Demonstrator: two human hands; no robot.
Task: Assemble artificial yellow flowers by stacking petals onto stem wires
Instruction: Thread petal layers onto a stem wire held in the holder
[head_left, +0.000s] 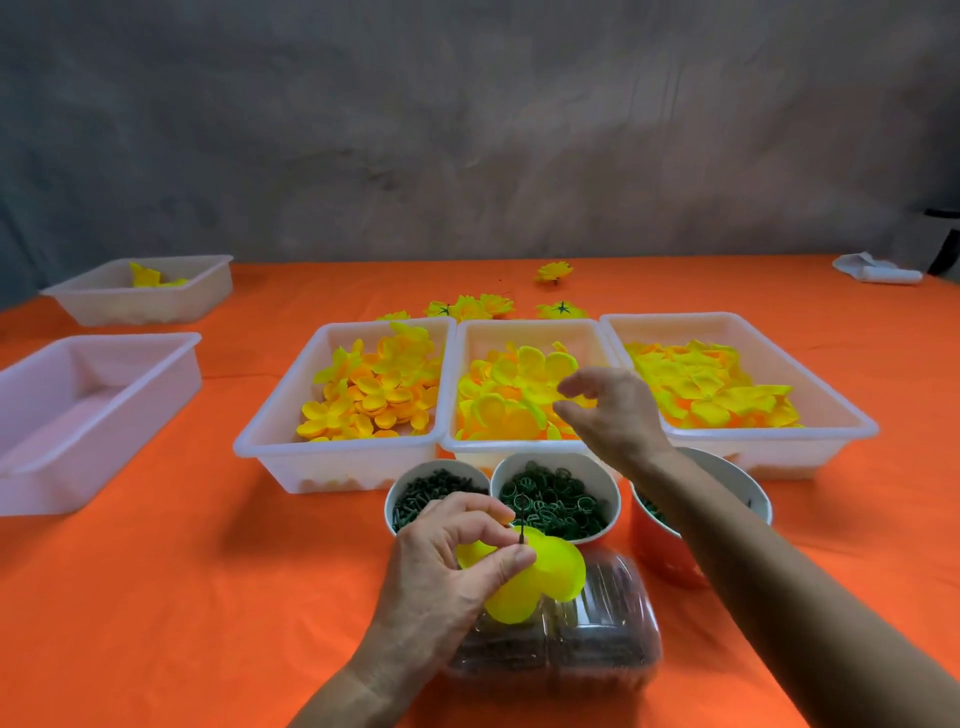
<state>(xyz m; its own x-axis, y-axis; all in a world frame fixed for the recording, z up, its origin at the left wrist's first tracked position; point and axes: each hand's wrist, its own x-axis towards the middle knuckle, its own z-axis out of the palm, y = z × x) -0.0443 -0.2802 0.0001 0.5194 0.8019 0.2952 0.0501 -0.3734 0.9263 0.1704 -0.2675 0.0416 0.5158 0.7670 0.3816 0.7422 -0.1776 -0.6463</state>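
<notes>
My left hand (457, 551) pinches a thin dark stem wire (521, 525) with a bright yellow petal layer (545, 577) threaded on it, low in the middle of the view. My right hand (608, 410) hovers over the middle white tray (524, 447) of yellow petals, fingers loosely curved and holding nothing. White trays of petals stand to its left (291, 441) and right (852, 421).
Three cups sit in front of the trays: green pins (431, 499), green rings (556, 499), and a red cup (660, 540) under my right forearm. A clear plastic box (597, 660) lies below my left hand. Finished flowers (467, 307) lie behind the trays. Two white trays stand far left.
</notes>
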